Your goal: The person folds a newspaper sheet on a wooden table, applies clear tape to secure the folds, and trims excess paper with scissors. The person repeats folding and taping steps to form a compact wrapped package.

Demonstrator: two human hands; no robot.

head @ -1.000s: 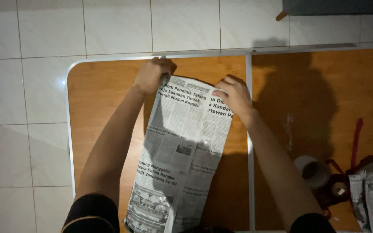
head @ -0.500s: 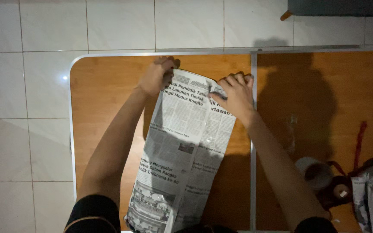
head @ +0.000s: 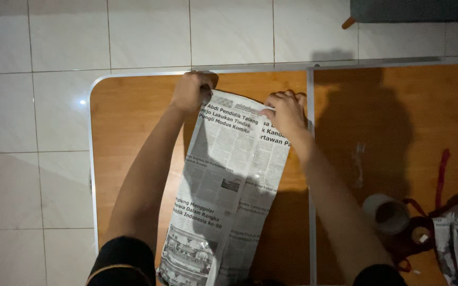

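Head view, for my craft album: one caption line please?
Both hands, left and right, grip the far corners of a newspaper sheet on a wooden table.

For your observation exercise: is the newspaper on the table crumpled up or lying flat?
Lying flat: the newspaper lies in a long strip, both hands gripping its far end.

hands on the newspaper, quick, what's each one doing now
Left hand: closed on the newspaper's far left corner.
Right hand: fingers curled over its far right edge.
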